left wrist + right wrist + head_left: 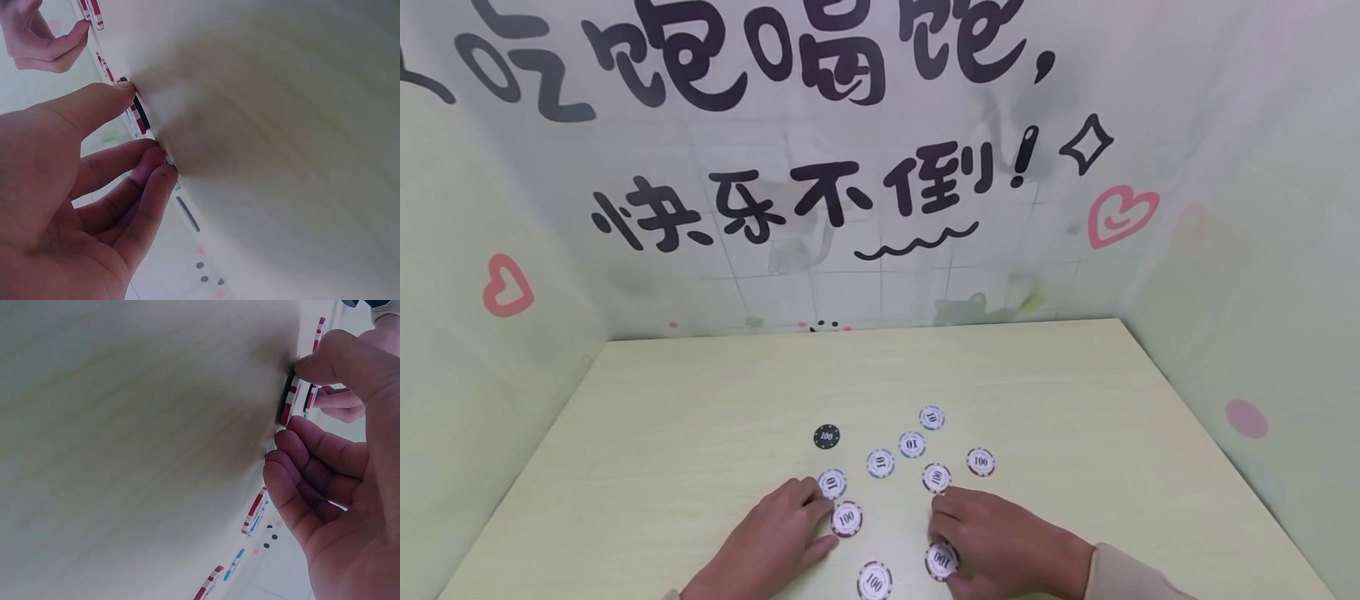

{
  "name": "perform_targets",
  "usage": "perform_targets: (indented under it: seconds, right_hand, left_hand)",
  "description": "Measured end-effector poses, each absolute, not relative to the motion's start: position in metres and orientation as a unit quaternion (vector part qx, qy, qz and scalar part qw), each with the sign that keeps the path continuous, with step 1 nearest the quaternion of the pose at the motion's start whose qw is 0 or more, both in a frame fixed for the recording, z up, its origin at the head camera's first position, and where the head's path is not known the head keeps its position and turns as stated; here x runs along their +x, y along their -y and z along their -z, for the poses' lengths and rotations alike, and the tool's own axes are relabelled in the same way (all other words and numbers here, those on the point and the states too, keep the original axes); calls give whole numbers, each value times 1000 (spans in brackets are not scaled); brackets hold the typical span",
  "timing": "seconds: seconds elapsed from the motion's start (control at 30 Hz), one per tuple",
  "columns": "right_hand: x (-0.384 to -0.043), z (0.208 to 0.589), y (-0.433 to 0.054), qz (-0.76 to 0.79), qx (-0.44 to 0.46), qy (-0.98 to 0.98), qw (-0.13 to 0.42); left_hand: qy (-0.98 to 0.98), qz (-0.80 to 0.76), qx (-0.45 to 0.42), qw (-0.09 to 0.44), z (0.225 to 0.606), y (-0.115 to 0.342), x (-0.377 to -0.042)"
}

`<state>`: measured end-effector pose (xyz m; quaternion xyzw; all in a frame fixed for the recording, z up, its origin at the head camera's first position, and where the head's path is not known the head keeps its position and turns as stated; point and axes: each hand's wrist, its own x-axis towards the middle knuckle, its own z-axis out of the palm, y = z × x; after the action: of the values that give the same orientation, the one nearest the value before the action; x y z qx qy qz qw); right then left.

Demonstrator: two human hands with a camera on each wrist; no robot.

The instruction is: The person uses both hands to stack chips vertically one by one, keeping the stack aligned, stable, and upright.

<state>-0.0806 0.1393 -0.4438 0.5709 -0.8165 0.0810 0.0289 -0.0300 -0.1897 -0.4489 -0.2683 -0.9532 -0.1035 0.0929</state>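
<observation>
The chips look light, stiff and smooth, so they would probably slide readily on the desk (587, 467); thumb and finger at opposite edges seems the best hold. Relative to the black chip (827, 436), the left-hand chip (847, 519) lies on the person's side, slightly right; the right-hand chip (942, 562) lies nearer the person and farther right. The left hand (775, 533) pinches the former by its rim, the right hand (988, 542) the latter. Left fingertips partly cover a white 10 chip (832, 484). Both wrist views show chips edge-on, numbers unreadable; undersides are hidden.
</observation>
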Motion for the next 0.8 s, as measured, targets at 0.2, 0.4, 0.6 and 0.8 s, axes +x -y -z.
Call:
perform_targets:
  seconds: [0.2, 0.4, 0.6, 0.8]
  right_hand:
    - [-85, 444, -134, -76, 574, 815, 28]
    - [-89, 443, -131, -84, 576, 813, 36]
    - [-92, 445, -129, -100, 571, 814, 40]
    - [-98, 447, -124, -117, 571, 812, 43]
  left_hand:
    - [953, 108, -268, 91, 449, 190, -30]
    - [952, 107, -269, 103, 448, 191, -29]
    - [952, 107, -271, 96, 449, 191, -30]
    - [952, 109, -270, 93, 450, 191, -30]
